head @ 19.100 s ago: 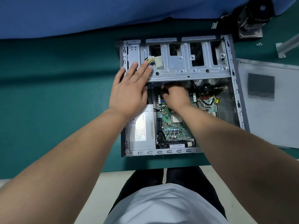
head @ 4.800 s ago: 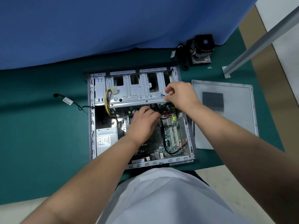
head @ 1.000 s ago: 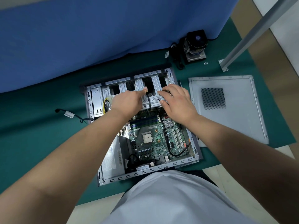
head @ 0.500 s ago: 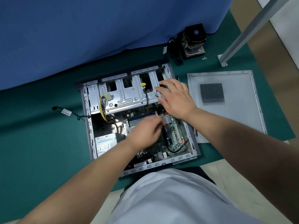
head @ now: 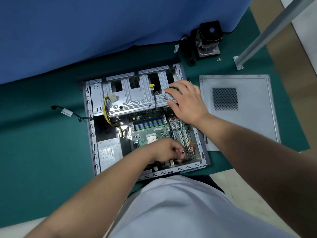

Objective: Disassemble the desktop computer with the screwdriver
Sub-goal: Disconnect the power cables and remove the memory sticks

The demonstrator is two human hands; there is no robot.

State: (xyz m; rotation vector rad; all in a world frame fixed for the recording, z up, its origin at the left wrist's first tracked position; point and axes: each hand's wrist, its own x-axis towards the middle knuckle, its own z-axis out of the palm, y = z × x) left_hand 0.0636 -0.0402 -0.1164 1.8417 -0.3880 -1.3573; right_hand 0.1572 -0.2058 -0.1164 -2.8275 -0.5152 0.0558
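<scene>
Inside the computer case (head: 89, 127), left hand (head: 167, 151) fingers pinch a connector (head: 184, 150); right hand (head: 187, 102) rests spread on the drive cage (head: 135, 98).

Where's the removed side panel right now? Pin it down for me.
In the head view the side panel lies flat on the green mat, right of the open computer case, beyond the right hand, vent grille up.

Head camera looks steeply down, close above the open computer case (head: 144, 121).

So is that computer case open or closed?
Open. The computer case shows its motherboard inside, and the side panel lies flat on the mat beside it.
</scene>
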